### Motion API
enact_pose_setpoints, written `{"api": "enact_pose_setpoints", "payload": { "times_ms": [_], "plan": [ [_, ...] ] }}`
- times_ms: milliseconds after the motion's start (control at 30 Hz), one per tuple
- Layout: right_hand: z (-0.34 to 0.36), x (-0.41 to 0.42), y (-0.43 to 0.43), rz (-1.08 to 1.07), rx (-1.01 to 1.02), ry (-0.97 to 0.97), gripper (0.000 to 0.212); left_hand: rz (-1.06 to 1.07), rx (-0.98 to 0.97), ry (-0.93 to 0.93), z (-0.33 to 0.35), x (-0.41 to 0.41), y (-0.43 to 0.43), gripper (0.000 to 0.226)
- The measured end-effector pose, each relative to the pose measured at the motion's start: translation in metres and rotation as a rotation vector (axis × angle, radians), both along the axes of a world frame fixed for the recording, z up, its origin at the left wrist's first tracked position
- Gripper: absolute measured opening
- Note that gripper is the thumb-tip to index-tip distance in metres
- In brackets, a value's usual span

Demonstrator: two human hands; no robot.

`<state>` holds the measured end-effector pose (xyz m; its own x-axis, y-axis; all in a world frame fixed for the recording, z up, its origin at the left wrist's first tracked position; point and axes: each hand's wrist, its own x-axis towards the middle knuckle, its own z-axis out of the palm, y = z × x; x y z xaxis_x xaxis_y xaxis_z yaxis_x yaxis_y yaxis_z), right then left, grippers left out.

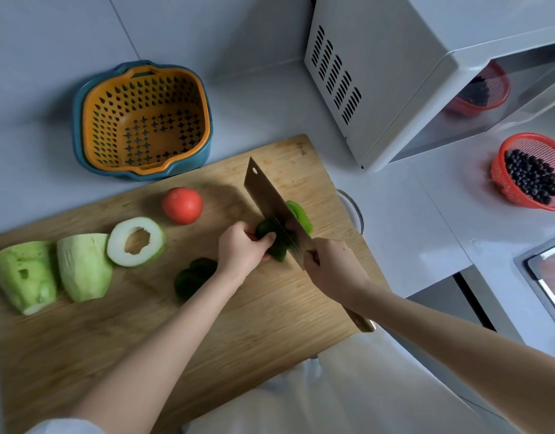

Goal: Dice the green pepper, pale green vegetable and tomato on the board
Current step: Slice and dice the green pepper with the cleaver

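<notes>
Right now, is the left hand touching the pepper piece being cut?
Touching. Head view: the left hand curls its fingers over the green pepper piece, holding it on the board beside the cleaver blade.

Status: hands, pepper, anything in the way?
Left hand grips green pepper, right hand grips cleaver, blade mid-cut. One slice off; tomato, pale green vegetable undiced. Left fingers close beside the blade.

An orange strainer [93,120] nests in a blue basin [76,130] at upper left on the white worktop [257,98]. A white microwave [379,73] stands at upper right, and a red basket [501,153] of dark berries [531,177] sits at the right edge.
</notes>
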<state>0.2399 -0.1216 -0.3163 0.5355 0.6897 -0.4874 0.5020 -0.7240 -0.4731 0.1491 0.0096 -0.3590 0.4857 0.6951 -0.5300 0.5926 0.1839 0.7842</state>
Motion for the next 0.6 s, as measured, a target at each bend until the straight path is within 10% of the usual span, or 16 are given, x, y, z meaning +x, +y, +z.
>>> {"api": "enact_pose_setpoints", "payload": {
  "times_ms": [600],
  "plan": [
    [0.033,-0.007,-0.015,0.135,-0.073,-0.069,0.035,0.138,-0.197,-0.068,-0.009,-0.005,0.002,0.027]
  ]
}}
